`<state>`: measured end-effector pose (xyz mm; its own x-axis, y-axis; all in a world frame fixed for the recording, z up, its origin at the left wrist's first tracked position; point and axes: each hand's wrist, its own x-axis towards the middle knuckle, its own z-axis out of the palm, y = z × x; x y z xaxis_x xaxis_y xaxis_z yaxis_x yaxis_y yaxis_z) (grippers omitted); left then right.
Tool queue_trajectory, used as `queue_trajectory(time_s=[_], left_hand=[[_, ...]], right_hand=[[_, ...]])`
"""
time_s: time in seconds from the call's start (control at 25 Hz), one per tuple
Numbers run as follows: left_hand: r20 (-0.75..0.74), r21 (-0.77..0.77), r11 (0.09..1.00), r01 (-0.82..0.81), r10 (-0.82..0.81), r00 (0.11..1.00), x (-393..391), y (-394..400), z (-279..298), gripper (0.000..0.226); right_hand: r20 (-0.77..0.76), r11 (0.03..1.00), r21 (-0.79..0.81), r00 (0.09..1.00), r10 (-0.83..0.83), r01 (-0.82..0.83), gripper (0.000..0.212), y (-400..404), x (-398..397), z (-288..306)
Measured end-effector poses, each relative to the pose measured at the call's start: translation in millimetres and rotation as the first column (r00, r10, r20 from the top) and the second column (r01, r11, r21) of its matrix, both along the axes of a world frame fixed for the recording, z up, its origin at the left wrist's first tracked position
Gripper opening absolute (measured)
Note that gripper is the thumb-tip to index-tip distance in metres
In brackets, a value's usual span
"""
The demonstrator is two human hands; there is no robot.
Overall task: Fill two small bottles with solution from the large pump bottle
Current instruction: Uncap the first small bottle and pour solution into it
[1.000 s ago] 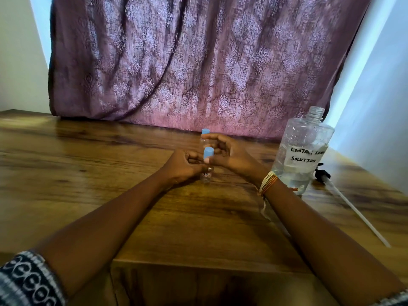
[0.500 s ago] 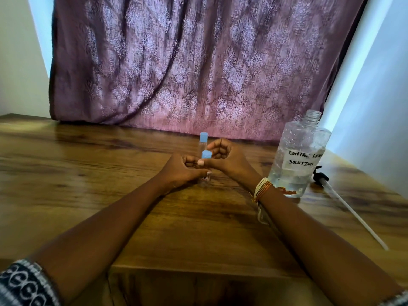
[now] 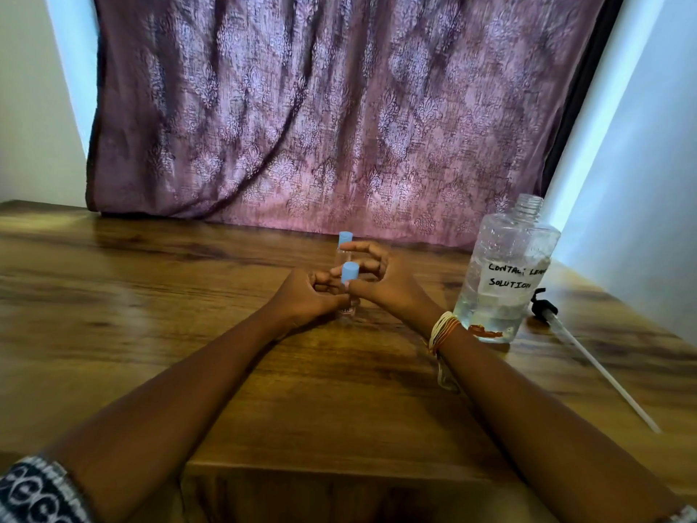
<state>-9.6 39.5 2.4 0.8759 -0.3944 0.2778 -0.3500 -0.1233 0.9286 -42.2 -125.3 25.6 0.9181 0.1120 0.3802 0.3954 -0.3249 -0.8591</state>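
Observation:
Two small clear bottles with blue caps stand on the wooden table [image 3: 158,288]. The nearer small bottle [image 3: 347,310] is gripped around its body by my left hand [image 3: 307,298]. My right hand [image 3: 384,283] pinches its blue cap [image 3: 350,273] with thumb and fingers. The second small bottle [image 3: 345,243] stands just behind, partly hidden by my right fingers. The large clear bottle [image 3: 505,273], labelled "contact lens solution", stands uncapped to the right, about a third full. Its pump head with long white tube [image 3: 588,356] lies on the table beside it.
A purple patterned curtain [image 3: 320,107] hangs behind the table's far edge. White walls flank both sides. The table's near edge runs just below my forearms. A thread bracelet [image 3: 443,330] sits on my right wrist.
The view has shifted slightly. My right thumb and fingers have turned a little on the blue cap of the nearer bottle; my left hand keeps its hold on the body.

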Motion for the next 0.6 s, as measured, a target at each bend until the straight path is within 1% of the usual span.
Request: queue_trajectory(time_s=[0.04,0.08,0.12,0.2,0.28,0.36,0.4,0.52,0.6], left_hand=[[-0.007,-0.002,1.000,0.003,-0.003,1.000,-1.3,0.0,0.8,0.013],[-0.013,-0.007,1.000,0.010,-0.010,1.000,-1.8,0.2,0.9,0.013],[-0.011,-0.006,1.000,0.017,-0.018,1.000,-2.3,0.7,0.8,0.012],[0.015,0.009,1.000,0.018,-0.018,1.000,-0.2,1.4,-0.4,0.015],[0.023,0.023,1.000,0.011,-0.011,1.000,0.7,1.1,-0.4,0.019],[0.019,0.033,0.999,0.005,-0.006,1.000,0.5,0.5,-0.1,0.016],[0.013,0.022,1.000,0.011,-0.011,1.000,0.2,0.5,-0.2,0.014],[0.037,0.007,1.000,0.025,-0.025,0.999,1.3,1.1,-1.9,0.015],[0.048,0.019,1.000,0.016,-0.017,0.999,3.4,0.7,-3.0,0.018]], right_hand=[[-0.005,0.999,-0.007,0.999,0.034,-0.035,0.055,1.0,-0.4,-0.6],[0.004,0.999,-0.024,1.000,0.027,-0.027,0.057,2.5,0.0,-1.2],[0.019,0.999,-0.035,1.000,-0.010,0.011,0.058,3.8,1.1,-2.0],[0.038,0.997,0.000,0.997,-0.072,0.072,0.056,3.1,2.4,-1.2],[0.027,0.998,0.041,0.999,-0.038,0.037,0.054,-0.6,3.2,-0.9],[0.005,0.998,0.057,0.999,0.033,-0.033,0.053,-0.9,1.9,-1.1],[0.002,0.998,0.053,0.999,0.034,-0.034,0.052,0.9,1.1,-1.0],[0.026,0.998,0.048,0.998,-0.049,0.048,0.049,4.1,1.6,-1.3],[0.030,0.994,0.085,0.997,-0.078,0.075,0.047,1.2,3.0,0.7]])
